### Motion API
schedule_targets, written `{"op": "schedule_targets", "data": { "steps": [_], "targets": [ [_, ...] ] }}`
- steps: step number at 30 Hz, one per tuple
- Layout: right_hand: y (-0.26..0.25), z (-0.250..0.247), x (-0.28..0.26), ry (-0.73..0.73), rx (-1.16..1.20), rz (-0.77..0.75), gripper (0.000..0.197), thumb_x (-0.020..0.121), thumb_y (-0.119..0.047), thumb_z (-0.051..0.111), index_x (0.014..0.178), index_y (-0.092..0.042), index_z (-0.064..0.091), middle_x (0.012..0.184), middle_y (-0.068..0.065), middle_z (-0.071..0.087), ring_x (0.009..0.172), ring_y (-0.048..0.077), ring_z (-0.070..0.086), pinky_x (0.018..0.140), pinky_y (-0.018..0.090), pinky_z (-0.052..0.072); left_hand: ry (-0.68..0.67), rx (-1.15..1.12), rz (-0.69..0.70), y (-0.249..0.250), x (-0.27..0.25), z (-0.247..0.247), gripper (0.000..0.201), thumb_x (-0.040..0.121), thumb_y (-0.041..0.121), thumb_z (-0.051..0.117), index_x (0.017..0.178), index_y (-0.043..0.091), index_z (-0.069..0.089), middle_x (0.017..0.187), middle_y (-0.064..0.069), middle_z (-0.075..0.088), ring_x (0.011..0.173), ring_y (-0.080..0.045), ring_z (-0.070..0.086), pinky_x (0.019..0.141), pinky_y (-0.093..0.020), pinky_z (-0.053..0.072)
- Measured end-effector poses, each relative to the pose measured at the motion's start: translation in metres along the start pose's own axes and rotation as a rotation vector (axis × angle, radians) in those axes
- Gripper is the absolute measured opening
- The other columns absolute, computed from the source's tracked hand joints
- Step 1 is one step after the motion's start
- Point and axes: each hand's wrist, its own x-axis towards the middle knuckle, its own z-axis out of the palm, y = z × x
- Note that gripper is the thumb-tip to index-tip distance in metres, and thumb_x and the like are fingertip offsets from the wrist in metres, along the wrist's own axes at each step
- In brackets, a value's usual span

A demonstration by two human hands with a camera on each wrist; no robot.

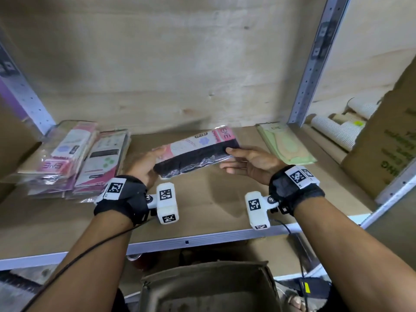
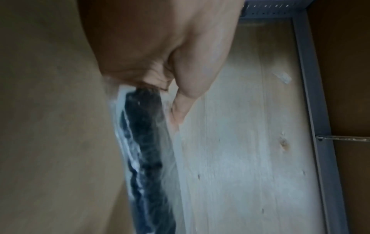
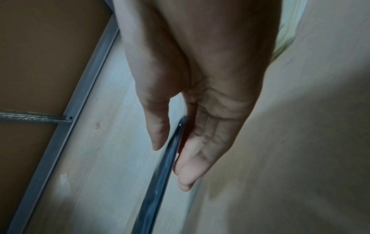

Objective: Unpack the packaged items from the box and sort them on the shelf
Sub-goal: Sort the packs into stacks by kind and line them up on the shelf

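Black packet in clear wrap held above the middle of the shelf, not touching the board. Left hand grasping its left end, thumb on top. Right hand pinching its right end between thumb and fingers. Pink packets stacked at far left, green packet lying at far right, open box near, below the shelf edge

The small print on the flat pink-and-black plastic packet is blurred; the brown cardboard box is cut off below.
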Motion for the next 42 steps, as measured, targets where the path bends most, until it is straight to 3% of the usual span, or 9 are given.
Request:
{"op": "schedule_targets", "data": {
  "steps": [2, 5, 8, 11, 14, 21, 27, 36, 42],
  "targets": [
    [0.002, 0.008, 0.005, 0.003, 0.049, -0.022, 0.030, 0.091, -0.016, 0.069, 0.117, -0.002, 0.065, 0.103, 0.019, 0.075, 0.101, 0.031, 0.073, 0.072, 0.029, 0.061, 0.034, -0.029, 0.006, -0.005, 0.000, 0.009, 0.036, 0.098, 0.027, 0.061, 0.124, 0.003, 0.059, 0.105, -0.014, 0.066, 0.084, -0.025, 0.066, 0.063, -0.027, 0.057],
    [0.003, 0.017, 0.014, 0.036, 0.125, -0.069, 0.020, 0.092, -0.016, 0.069, 0.107, -0.003, 0.068, 0.096, 0.015, 0.075, 0.096, 0.030, 0.074, 0.072, 0.030, 0.061, 0.022, -0.210, 0.017, -0.014, 0.000, 0.023, 0.016, 0.096, 0.003, 0.059, 0.111, -0.001, 0.061, 0.108, -0.017, 0.069, 0.088, -0.022, 0.070, 0.068, -0.028, 0.059],
    [0.003, 0.028, 0.018, 0.050, 0.150, -0.078, 0.008, 0.092, -0.015, 0.068, 0.095, -0.008, 0.067, 0.082, 0.009, 0.075, 0.083, 0.025, 0.076, 0.073, 0.032, 0.062, 0.029, -0.313, 0.097, -0.021, -0.003, 0.036, 0.015, 0.096, -0.006, 0.055, 0.087, 0.002, 0.064, 0.083, -0.013, 0.075, 0.074, -0.017, 0.073, 0.056, -0.025, 0.059],
    [0.007, 0.044, 0.018, 0.013, 0.094, -0.047, 0.017, 0.089, -0.012, 0.071, 0.104, -0.007, 0.065, 0.079, 0.008, 0.073, 0.072, 0.022, 0.074, 0.071, 0.035, 0.063, 0.075, -0.314, 0.177, -0.030, -0.003, 0.047, 0.014, 0.097, -0.002, 0.056, 0.107, -0.004, 0.064, 0.108, -0.019, 0.071, 0.093, -0.023, 0.069, 0.073, -0.028, 0.062],
    [0.013, 0.060, 0.018, -0.058, -0.028, -0.020, 0.037, 0.087, -0.005, 0.071, 0.123, -0.003, 0.062, 0.108, 0.018, 0.073, 0.086, 0.028, 0.069, 0.075, 0.037, 0.062, 0.102, -0.233, 0.222, -0.037, -0.002, 0.052, 0.032, 0.093, 0.002, 0.064, 0.125, -0.002, 0.061, 0.116, -0.017, 0.070, 0.094, -0.019, 0.071, 0.071, -0.022, 0.060],
    [0.004, 0.051, 0.019, 0.129, -0.048, -0.053, 0.058, 0.082, 0.010, 0.071, 0.131, 0.000, 0.042, 0.109, 0.023, 0.067, 0.059, 0.025, 0.068, 0.056, 0.030, 0.058, 0.025, 0.134, 0.354, -0.035, 0.002, 0.042, 0.041, 0.073, 0.016, 0.087, 0.111, 0.012, 0.071, 0.093, 0.001, 0.078, 0.076, -0.008, 0.074, 0.059, -0.015, 0.054],
    [0.004, 0.048, 0.017, 0.103, -0.139, -0.034, 0.064, 0.079, 0.013, 0.072, 0.134, -0.001, 0.043, 0.122, 0.028, 0.063, 0.085, 0.038, 0.068, 0.070, 0.038, 0.060, 0.039, 0.230, 0.370, -0.034, 0.004, 0.036, 0.038, 0.073, 0.007, 0.087, 0.107, 0.005, 0.071, 0.097, -0.010, 0.077, 0.082, -0.023, 0.077, 0.070, -0.032, 0.062],
    [0.004, 0.030, 0.007, -0.039, -0.191, -0.024, 0.058, 0.090, 0.017, 0.054, 0.144, -0.004, 0.043, 0.125, 0.029, 0.062, 0.095, 0.036, 0.067, 0.071, 0.032, 0.062, -0.142, 0.246, 0.277, -0.031, 0.001, 0.022, 0.026, 0.091, -0.005, 0.064, 0.117, -0.002, 0.066, 0.103, -0.015, 0.075, 0.085, -0.024, 0.076, 0.066, -0.028, 0.062],
    [0.004, 0.009, 0.001, -0.112, -0.368, 0.022, 0.053, 0.097, 0.009, 0.049, 0.145, -0.013, 0.046, 0.122, 0.028, 0.064, 0.093, 0.031, 0.064, 0.073, 0.033, 0.056, -0.104, 0.197, 0.181, -0.019, 0.007, 0.008, 0.018, 0.094, 0.034, 0.066, 0.104, 0.019, 0.065, 0.103, -0.013, 0.072, 0.085, -0.022, 0.077, 0.069, -0.026, 0.062]
  ]
}}
